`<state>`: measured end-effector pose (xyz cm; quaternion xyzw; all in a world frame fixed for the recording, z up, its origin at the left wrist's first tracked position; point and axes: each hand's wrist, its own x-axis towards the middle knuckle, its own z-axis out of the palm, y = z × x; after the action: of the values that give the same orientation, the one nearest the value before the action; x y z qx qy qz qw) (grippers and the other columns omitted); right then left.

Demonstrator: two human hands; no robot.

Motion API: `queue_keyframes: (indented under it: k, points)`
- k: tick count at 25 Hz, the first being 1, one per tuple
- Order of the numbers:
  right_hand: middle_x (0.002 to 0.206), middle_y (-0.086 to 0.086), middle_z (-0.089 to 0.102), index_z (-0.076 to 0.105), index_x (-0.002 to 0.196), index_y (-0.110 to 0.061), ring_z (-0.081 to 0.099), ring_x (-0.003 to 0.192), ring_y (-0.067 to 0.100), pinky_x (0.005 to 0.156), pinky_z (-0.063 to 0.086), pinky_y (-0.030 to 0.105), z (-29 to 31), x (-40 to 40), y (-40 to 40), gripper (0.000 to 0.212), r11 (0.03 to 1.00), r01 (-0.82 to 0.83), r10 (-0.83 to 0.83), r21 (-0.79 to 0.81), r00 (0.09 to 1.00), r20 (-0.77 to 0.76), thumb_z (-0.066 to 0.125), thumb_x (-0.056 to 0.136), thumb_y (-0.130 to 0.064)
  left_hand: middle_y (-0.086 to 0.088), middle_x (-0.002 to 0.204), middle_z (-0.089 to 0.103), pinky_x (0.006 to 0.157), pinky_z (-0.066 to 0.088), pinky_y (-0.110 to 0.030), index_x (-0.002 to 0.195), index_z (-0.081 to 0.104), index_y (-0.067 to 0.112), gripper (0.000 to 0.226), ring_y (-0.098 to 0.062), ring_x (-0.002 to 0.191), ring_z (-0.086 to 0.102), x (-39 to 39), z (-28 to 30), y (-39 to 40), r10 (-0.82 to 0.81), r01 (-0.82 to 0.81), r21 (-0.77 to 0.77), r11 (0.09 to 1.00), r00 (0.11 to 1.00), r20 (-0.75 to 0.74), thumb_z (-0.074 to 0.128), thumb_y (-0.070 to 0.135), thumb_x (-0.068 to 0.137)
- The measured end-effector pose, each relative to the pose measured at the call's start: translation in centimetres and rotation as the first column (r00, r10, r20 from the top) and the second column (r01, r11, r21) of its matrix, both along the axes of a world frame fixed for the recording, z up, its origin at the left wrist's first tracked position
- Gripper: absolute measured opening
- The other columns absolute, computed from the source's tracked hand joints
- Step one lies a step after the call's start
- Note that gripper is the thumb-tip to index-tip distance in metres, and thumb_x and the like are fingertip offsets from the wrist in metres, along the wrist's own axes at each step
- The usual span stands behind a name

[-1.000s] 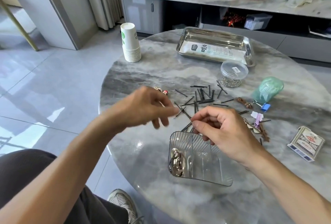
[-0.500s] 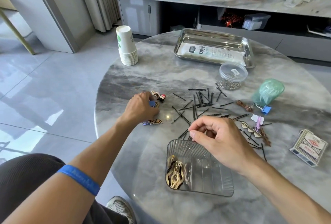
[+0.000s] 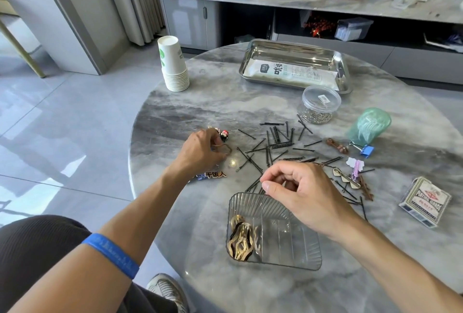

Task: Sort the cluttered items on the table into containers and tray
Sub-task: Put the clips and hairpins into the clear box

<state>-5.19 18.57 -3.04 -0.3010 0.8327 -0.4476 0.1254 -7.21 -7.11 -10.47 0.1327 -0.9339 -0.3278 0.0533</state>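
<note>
Beyond the clear tray (image 3: 295, 261), her left hand (image 3: 200, 153) gripped a gold clip (image 3: 225, 148); right hand (image 3: 304, 191) pinched its rim, steadying it. Hairpins (image 3: 275, 141) lay scattered beyond; lifting cleanly seemed best

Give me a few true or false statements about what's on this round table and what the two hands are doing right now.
1. The metal tray holds a white packet. True.
2. The paper cups lie scattered. False: they stand in one stack.
3. The left hand is at a thin gold clip on the table. True.
4. The clear divided dish is empty. False: gold hair clips lie in it.
5. The right hand grips the card box. False: it hovers over the dish's rim.
</note>
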Motion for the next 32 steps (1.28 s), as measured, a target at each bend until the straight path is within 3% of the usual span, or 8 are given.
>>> queue_keyframes:
  k: [7, 11, 14, 18, 21, 25, 28, 32]
  points:
    - [0.07, -0.011, 0.07, 0.072, 0.08, -0.022, 0.061, 0.059, 0.001, 0.054, 0.046, 0.014, -0.3, -0.9, -0.3, 0.01, 0.999, 0.005, -0.003, -0.043, 0.999, 0.035, 0.073, 0.085, -0.014, 0.0, 0.075, 0.075, 0.056, 0.049, -0.016, 0.089, 0.073, 0.015, 0.023, -0.006, 0.064, 0.068, 1.2, 9.4, -0.1, -0.039, 0.12, 0.522, 0.844, 0.986, -0.163, 0.082, 0.025, 0.07]
    - [0.07, -0.004, 0.071, 0.071, 0.079, -0.019, 0.062, 0.059, 0.005, 0.055, 0.05, 0.026, -0.3, -1.1, -0.1, 0.01, 0.995, 0.001, 0.006, -0.097, 0.998, 0.068, 0.072, 0.086, -0.012, 0.001, 0.081, 0.076, 0.057, 0.052, -0.023, 0.094, 0.076, 0.021, 0.024, -0.014, 0.067, 0.069, 5.9, 15.1, 1.2, -0.609, 0.616, 0.332, 0.714, 0.781, -0.137, 0.083, 0.033, 0.075]
    - [0.069, 0.0, 0.071, 0.071, 0.081, -0.015, 0.065, 0.062, 0.011, 0.059, 0.053, 0.032, -0.3, -0.7, 0.4, 0.007, 0.995, -0.004, 0.012, -0.104, 0.997, 0.077, 0.072, 0.086, -0.011, 0.009, 0.075, 0.072, 0.057, 0.052, -0.031, 0.091, 0.075, 0.021, 0.022, -0.011, 0.062, 0.063, 8.1, 15.0, 3.6, -0.744, 0.729, 0.183, 0.659, 0.668, 0.018, 0.086, 0.029, 0.073]
    - [0.073, -0.003, 0.072, 0.074, 0.083, -0.016, 0.066, 0.067, 0.011, 0.064, 0.054, 0.032, 0.0, -0.6, 0.6, 0.002, 0.998, 0.009, -0.006, -0.061, 0.999, 0.049, 0.075, 0.085, -0.015, 0.009, 0.076, 0.07, 0.067, 0.052, -0.036, 0.094, 0.076, 0.021, 0.026, -0.008, 0.068, 0.061, 8.4, 13.1, 5.8, -0.749, 0.749, 0.085, 0.657, 0.638, 0.178, 0.087, 0.028, 0.072]
    - [0.08, -0.009, 0.072, 0.074, 0.09, -0.024, 0.065, 0.072, 0.005, 0.066, 0.051, 0.023, 0.4, -0.6, 0.7, 0.012, 0.985, -0.148, 0.144, 0.093, 0.989, 0.039, 0.077, 0.083, -0.032, 0.011, 0.082, 0.072, 0.064, 0.047, -0.017, 0.101, 0.074, 0.027, 0.032, -0.004, 0.074, 0.063, 8.3, 12.7, 5.1, -0.759, 0.752, 0.111, 0.65, 0.634, 0.149, 0.085, 0.038, 0.073]
    - [0.088, -0.018, 0.072, 0.074, 0.1, -0.03, 0.064, 0.079, -0.002, 0.068, 0.044, 0.009, 0.7, -0.8, 1.2, 0.02, 0.938, -0.238, 0.263, 0.252, 0.962, -0.071, 0.078, 0.081, -0.038, 0.007, 0.077, 0.074, 0.066, 0.055, -0.024, 0.09, 0.073, 0.023, 0.007, -0.007, 0.07, 0.069, 6.1, 11.3, 1.6, -0.392, 0.413, 0.252, 0.875, 0.91, -0.131, 0.071, 0.021, 0.084]
    - [0.099, -0.022, 0.07, 0.073, 0.108, -0.032, 0.062, 0.085, -0.003, 0.078, 0.046, 0.012, 0.7, -0.8, 1.3, 0.024, 0.897, -0.276, 0.336, 0.346, 0.933, -0.128, 0.075, 0.084, -0.031, 0.004, 0.096, 0.071, 0.085, 0.053, -0.034, 0.1, 0.069, 0.026, 0.018, -0.019, 0.092, 0.067, 4.2, 8.1, -0.7, -0.043, 0.052, -0.102, 0.993, 0.995, 0.089, 0.07, 0.018, 0.083]
    - [0.078, -0.018, 0.064, 0.07, 0.088, -0.029, 0.056, 0.071, -0.004, 0.068, 0.045, 0.028, 0.0, -0.5, 1.2, 0.01, 0.898, -0.17, 0.285, 0.405, 0.927, -0.243, 0.066, 0.085, -0.02, -0.004, 0.128, 0.056, 0.089, 0.046, -0.032, 0.138, 0.053, 0.026, 0.074, -0.025, 0.111, 0.056, 3.9, 3.8, -1.0, -0.188, 0.279, -0.166, 0.946, 0.887, 0.421, 0.085, 0.031, 0.071]
